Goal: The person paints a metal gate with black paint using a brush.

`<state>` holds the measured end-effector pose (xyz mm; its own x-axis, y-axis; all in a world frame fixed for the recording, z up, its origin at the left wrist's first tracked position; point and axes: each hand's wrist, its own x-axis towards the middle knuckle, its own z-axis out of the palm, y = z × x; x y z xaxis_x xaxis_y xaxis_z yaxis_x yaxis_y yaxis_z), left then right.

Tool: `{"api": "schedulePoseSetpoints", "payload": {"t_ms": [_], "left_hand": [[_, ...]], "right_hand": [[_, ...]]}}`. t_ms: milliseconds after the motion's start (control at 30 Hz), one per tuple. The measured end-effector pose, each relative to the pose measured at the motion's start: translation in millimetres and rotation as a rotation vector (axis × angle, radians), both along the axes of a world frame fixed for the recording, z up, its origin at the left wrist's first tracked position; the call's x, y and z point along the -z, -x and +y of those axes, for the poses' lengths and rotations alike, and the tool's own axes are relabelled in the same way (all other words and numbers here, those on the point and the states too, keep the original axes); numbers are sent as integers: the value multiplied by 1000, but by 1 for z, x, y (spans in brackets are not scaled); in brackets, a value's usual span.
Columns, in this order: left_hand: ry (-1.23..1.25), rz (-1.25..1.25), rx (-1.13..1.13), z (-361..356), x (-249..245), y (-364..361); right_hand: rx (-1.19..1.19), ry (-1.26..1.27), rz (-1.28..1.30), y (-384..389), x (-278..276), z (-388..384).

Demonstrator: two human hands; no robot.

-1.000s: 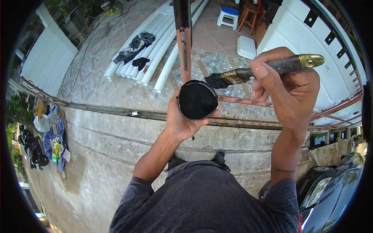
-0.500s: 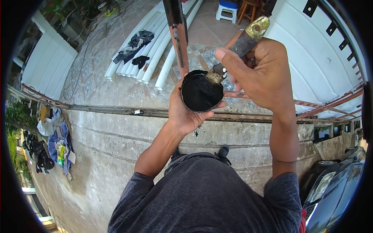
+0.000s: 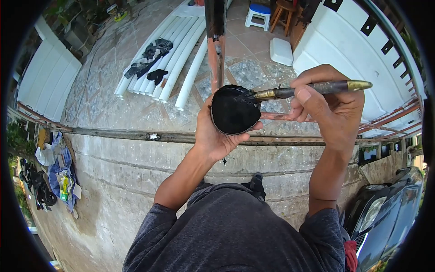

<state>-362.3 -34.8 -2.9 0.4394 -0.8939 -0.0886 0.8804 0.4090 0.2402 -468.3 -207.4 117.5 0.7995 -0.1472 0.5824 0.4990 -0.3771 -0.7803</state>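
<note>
No readable text, label, brand, number or sign anywhere.
- Paint can (image 3: 233, 110): only black inside and rim show, no label side in view.
- Brush (image 3: 328, 85), just right of paint can: dark handle, brass end, no marking legible.
- Green-yellow packet (image 3: 65, 181) in heap far left of paint can: print too small to read.
- Car (image 3: 385, 213), lower right of paint can: no badge or plate legible.
</note>
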Motion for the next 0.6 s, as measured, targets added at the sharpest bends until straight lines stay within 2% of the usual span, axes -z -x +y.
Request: {"api": "schedulePoseSetpoints", "payload": {"t_ms": [333,467,600], "left_hand": [[-44,-14,-121,-26,-3,8],[-43,-26,-170,-38,-7,10],[-15,-31,-156,-46,-14,7]], "right_hand": [[-170,-267,13,1,36,-37],[-195,-230,-105,0,39,-51],[-198,-314,-119,1,43,-56]]}}
